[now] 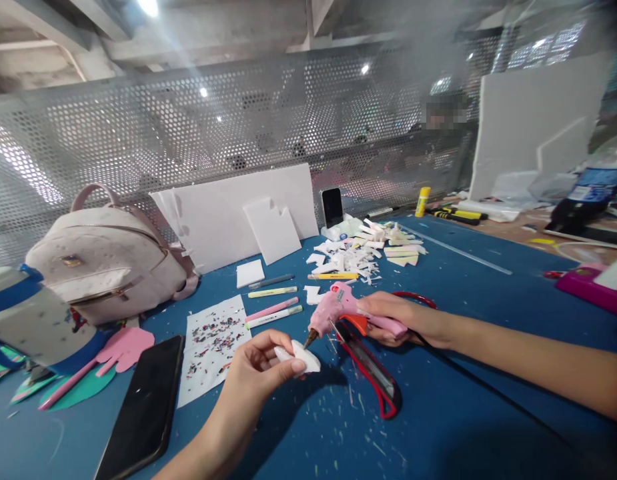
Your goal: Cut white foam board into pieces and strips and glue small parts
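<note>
My left hand point(255, 373) pinches a small white foam piece point(308, 361) between thumb and fingers, above the blue tabletop point(338, 433). In my right hand point(395, 317) is a pink hot glue gun point(333, 307) with an orange trigger. Its metal nozzle points down to the left, at the foam piece; the tip appears to touch it or comes very close. A black cord trails from the grip under my right forearm. Just below the glue gun lies a red and black utility knife point(371, 373).
Several markers point(273, 308) and a white sheet with dark specks point(215, 333) lie left of centre. Foam scraps point(353, 253) are heaped behind. A black phone point(145, 407), a backpack point(113, 253) and a cup point(38, 320) occupy the left; a magenta tape dispenser point(593, 288) stands right.
</note>
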A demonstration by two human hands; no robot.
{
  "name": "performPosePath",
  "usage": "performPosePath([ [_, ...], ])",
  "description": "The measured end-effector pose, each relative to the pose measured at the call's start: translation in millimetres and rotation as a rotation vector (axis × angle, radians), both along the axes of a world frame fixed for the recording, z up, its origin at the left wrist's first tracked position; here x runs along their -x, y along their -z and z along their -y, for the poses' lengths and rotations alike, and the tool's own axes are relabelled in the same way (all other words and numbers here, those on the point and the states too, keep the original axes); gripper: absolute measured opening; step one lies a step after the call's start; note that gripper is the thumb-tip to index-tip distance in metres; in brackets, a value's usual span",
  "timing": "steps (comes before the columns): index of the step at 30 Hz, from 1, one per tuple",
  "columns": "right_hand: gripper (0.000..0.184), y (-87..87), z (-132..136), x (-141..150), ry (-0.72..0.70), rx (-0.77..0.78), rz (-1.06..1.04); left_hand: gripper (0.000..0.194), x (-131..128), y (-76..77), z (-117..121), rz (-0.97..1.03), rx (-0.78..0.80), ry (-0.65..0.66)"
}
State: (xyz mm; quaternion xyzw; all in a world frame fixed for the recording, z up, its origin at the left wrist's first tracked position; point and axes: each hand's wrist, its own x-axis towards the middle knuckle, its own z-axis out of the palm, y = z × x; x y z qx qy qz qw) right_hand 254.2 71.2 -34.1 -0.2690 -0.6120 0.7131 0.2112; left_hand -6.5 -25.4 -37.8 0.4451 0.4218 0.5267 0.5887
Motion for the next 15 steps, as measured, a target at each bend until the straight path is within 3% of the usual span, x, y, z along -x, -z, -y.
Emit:
performPosePath([
  [15,0.046,-1.7,0.3,-1.8,-0.002,0.006,-0.003,0.027,0.7,0.2,0.1,-0.002,0.004,-0.004],
])
